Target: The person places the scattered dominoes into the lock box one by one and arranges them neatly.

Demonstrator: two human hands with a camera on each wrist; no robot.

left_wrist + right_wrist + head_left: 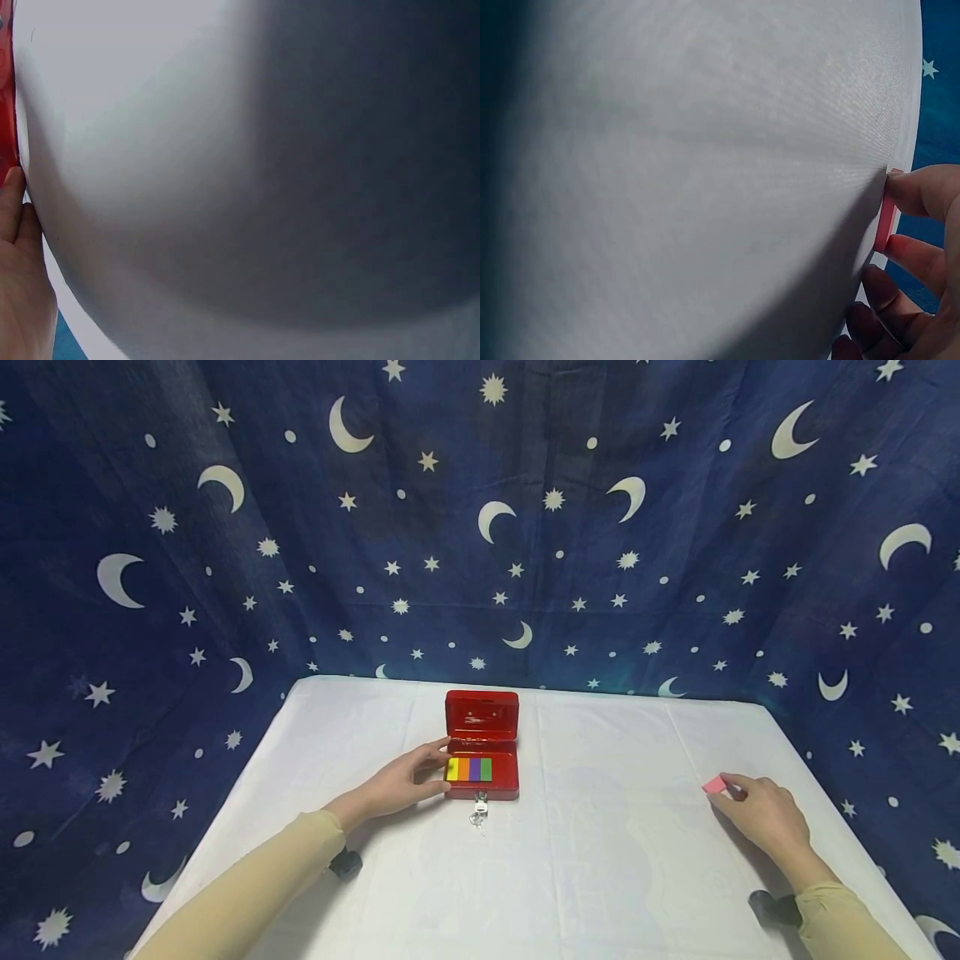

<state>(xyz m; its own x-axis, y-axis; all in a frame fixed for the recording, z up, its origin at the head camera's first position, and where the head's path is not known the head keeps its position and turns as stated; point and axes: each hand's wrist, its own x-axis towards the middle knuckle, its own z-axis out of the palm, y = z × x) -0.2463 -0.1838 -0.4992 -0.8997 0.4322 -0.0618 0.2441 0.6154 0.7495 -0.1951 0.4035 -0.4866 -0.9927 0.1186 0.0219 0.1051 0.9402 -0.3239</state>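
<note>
A small red metal cash box (506,770) stands with its lid (482,714) raised. Yellow (452,769), orange (463,769), purple (475,769) and green (486,769) blocks lie side by side along the left of its inside. My left hand (411,776) rests against the box's left side, thumb at the front corner and a fingertip near the hinge. Far to the right, my right hand (767,814) pinches a pink block (715,785) between thumb and finger; the right wrist view shows this block (886,214) edge-on, close over the cloth.
Keys (477,819) hang from the lock at the box's front. A white cloth (600,860) covers the table. Behind and beside it hangs a dark blue curtain (555,460) with moons and stars.
</note>
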